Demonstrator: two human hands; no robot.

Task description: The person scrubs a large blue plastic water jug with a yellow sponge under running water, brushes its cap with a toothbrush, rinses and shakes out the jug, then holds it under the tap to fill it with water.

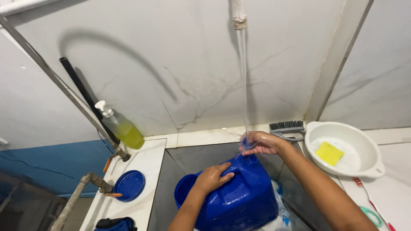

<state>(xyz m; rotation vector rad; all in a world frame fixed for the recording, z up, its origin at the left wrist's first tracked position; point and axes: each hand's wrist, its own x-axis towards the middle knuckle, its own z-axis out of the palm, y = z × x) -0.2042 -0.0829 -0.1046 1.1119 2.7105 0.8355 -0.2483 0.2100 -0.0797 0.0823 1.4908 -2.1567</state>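
Left fingers [222, 171] flat on blue jug [239, 199]

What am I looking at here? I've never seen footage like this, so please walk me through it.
There is no machine: the one picture comes from a camera on a person's head, looking down at their own bare hands over a sink. The left hand rests on a wet blue jug. The right hand holds a small blue thing, blurred, under a thin stream of water. On the left ledge are a pump bottle of yellow liquid and a blue lid. On the right are a brush and a white basin holding a yellow sponge.
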